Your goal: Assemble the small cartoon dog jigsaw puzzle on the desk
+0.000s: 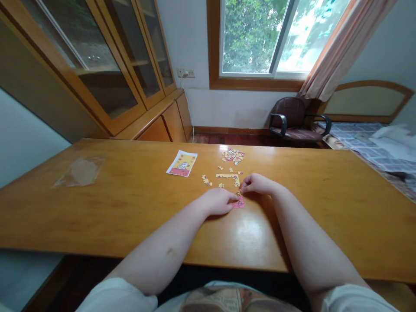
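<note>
My left hand (218, 201) rests on the wooden table (130, 203), fingers curled and touching a small pink cluster of joined puzzle pieces (239, 203). My right hand (256, 183) is just beyond it, fingertips pinched on a tiny puzzle piece (239, 191) at the cluster's top edge. A partly joined yellow strip of pieces (229, 176) lies just past the hands. Further back sits a loose pile of puzzle pieces (232, 155), with several scattered pieces (206, 180) to the left.
A picture card (182, 163) showing a white animal lies left of the pieces. A clear plastic bag (79, 171) lies far left on the table. Beyond are a glass-fronted cabinet (107, 65), a dark office chair (294, 121), a window and a bed (380, 143).
</note>
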`<state>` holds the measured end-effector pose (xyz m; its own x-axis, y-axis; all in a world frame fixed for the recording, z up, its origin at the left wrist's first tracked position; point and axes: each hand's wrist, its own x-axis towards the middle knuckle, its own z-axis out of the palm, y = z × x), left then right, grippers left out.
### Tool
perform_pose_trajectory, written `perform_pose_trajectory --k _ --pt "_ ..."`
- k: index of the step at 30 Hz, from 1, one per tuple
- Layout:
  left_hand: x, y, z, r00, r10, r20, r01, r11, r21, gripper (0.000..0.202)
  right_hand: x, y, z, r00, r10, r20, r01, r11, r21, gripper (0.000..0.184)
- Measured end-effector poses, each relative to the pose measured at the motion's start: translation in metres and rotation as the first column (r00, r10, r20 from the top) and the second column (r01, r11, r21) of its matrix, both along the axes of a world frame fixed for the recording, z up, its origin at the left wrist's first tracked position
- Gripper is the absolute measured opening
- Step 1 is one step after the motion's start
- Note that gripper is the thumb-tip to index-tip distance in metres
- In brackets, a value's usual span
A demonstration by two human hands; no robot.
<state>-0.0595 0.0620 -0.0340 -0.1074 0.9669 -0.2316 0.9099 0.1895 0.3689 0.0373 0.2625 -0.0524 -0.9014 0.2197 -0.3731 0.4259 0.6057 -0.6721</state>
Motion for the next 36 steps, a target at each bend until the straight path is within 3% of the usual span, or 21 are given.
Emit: perform_pose_trajectory --k 11,22,36 --pt "0.0 -0.001 -0.002 1.0 0.005 0.008 -0.005 1.0 0.021 0.042 -0.003 -0.003 -0.007 0.999 0.021 0.03 -0.024 0.995 0.101 0.015" --pt "0.0 0.0 -0.005 1.0 0.007 0.016 -0.008 0.999 0.033 0.042 -0.004 -0.013 0.001 0.999 0.005 0.051 -0.015 0.98 0.196 0.012" --pt "0.001 0.001 -0.005 1.0 0.006 -0.008 -0.006 1.0 0.014 0.043 -0.004 -0.012 -0.002 0.997 0.003 0.075 -0.023 0.963 0.268 0.017"
